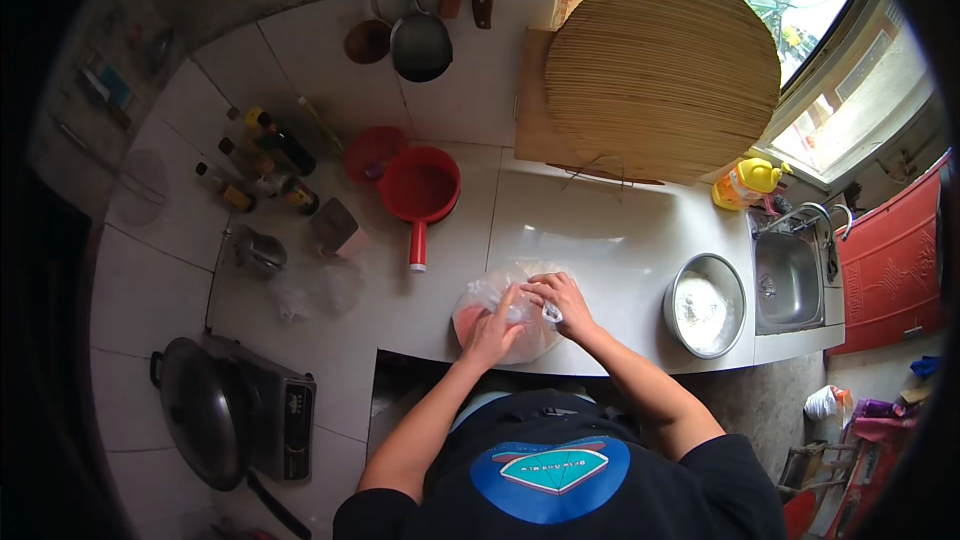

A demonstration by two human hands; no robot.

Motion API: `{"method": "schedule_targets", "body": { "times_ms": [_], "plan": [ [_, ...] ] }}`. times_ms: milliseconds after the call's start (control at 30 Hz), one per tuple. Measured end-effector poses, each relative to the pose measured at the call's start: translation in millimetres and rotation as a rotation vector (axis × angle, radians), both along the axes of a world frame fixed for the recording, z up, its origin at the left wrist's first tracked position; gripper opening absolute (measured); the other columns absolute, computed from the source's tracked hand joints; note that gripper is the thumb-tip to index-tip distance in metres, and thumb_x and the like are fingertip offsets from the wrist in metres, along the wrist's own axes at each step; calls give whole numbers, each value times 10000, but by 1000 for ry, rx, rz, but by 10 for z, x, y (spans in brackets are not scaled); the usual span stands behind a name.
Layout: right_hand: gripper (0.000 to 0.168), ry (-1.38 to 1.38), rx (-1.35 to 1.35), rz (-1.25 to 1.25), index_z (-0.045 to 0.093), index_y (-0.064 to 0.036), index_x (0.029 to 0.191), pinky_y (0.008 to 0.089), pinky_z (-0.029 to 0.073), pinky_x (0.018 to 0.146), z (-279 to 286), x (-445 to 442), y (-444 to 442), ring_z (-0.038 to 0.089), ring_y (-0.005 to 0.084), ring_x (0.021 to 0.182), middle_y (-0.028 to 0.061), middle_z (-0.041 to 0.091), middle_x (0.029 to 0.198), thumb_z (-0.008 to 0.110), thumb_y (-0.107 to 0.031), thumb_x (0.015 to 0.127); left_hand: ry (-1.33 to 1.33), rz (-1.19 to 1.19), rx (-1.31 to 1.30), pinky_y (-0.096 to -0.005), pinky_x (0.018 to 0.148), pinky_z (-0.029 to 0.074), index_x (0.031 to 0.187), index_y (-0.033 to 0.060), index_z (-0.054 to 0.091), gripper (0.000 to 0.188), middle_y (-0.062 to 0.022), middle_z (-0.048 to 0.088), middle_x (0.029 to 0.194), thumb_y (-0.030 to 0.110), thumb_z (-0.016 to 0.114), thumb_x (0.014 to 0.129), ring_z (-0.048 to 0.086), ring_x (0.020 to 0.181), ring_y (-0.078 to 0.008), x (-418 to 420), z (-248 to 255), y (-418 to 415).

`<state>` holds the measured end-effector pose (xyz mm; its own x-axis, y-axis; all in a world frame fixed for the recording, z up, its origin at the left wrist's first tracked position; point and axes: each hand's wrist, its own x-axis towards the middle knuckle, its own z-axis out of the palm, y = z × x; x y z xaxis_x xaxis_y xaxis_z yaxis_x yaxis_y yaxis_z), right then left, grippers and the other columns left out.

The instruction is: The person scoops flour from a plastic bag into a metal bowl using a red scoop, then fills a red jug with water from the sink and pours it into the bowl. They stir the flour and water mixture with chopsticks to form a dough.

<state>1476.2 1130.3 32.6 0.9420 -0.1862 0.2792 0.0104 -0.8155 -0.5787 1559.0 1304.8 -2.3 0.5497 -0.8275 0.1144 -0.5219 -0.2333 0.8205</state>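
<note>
A clear plastic bag [536,341] lies at the front edge of the white tiled counter, with something pinkish [469,321] showing at its left side. My left hand [493,336] is on the bag's gathered top, index finger stretched forward and thumb to the right. From the other side, my right hand [564,305] has curled fingers on the same crumpled plastic, and a bunched bit of it sticks out below them. The fingertips of both hands nearly meet. What exactly the bag contains is blurred by the plastic.
Right of the bag stands a metal bowl [676,322] of white powder, beside a steel sink [787,277]. A red ladle [421,184] sits behind to the left. Bottles [285,146], a lidded wok [199,412] and an induction cooker [296,427] occupy the left. A round slatted lid [664,79] leans at the back.
</note>
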Motion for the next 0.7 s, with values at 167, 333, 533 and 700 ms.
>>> {"method": "schedule_targets", "body": {
  "times_ms": [167,333,533,700],
  "plan": [
    [108,42,280,-212,521,-34,778,341,449,605,153,-17,49,565,280,677,122,572,799,520,-113,851,305,72,-79,-386,836,456,1265,68,450,594,-157,584,1094,26,649,707,575,1013,-312,-128,359,-447],
    [203,148,562,-48,531,-39,1035,321,476,662,359,7,22,584,232,687,150,600,919,470,-13,843,186,46,264,-424,702,470,900,87,604,246,-177,628,880,265,436,872,602,830,-361,-50,347,-577],
    [572,362,302,293,436,-93,1290,322,515,671,424,117,-199,618,229,777,124,561,1096,525,73,750,227,-256,-96,-412,710,456,888,54,544,139,-173,609,879,172,488,841,578,871,-352,162,-30,-444],
    [352,273,-170,224,603,-92,1095,356,496,696,246,151,-278,594,281,792,89,586,888,661,-161,755,400,-2,-112,-324,664,475,888,50,486,170,-121,600,760,192,402,929,614,766,-245,87,134,-444]
  ]
}}
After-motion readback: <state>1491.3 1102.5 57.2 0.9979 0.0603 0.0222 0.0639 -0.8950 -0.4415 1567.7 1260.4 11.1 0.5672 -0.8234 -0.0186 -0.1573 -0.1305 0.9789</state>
